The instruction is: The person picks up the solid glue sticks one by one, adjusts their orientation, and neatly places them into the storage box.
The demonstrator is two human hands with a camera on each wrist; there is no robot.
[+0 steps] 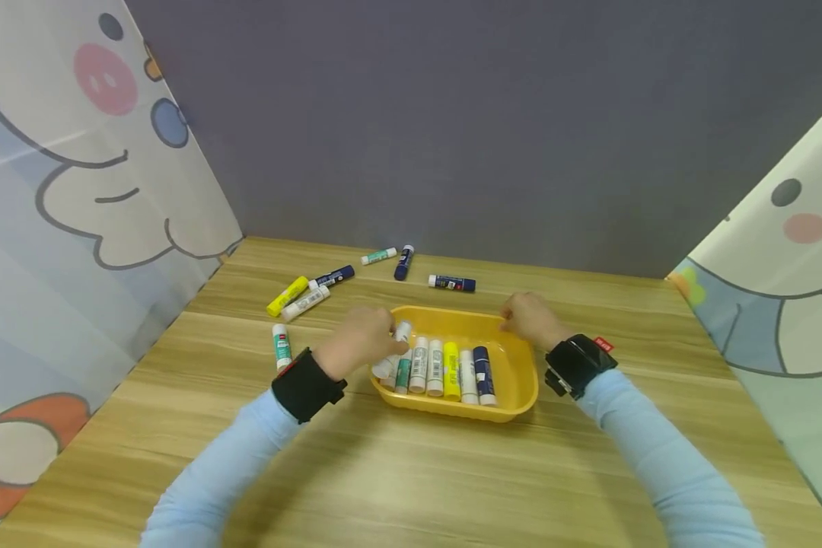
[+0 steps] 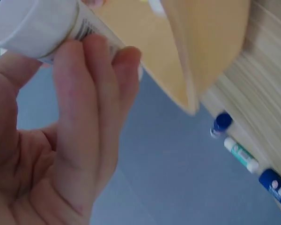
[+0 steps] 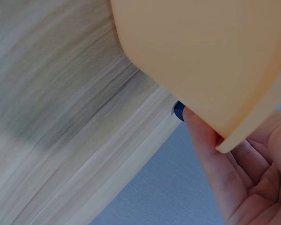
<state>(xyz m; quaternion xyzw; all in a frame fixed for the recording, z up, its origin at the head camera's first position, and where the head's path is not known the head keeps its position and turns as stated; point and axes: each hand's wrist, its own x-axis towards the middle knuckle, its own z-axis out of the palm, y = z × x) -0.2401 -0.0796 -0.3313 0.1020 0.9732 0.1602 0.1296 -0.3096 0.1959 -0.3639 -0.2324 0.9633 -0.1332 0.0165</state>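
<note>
White glue stick (image 1: 401, 332) pinched in left hand (image 1: 359, 335); right hand (image 1: 529, 318) grips yellow tray (image 1: 520, 380) rim.

Wooden table (image 1: 411, 472) — yellow tray (image 1: 520, 380), perhaps seven loose glue sticks (image 1: 305, 302).

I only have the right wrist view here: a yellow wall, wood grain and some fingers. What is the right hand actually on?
Observer: The right hand holds the far rim of a yellow tray on the wooden table.
Operator: Anything in the tray?
Observer: A row of glue sticks lies side by side in its left half.
Operator: And the left hand?
Observer: The left hand grips a white glue stick over the tray's left end.
Operator: Any left outside?
Observer: Seven loose sticks lie on the table, left of and behind the tray.
</note>
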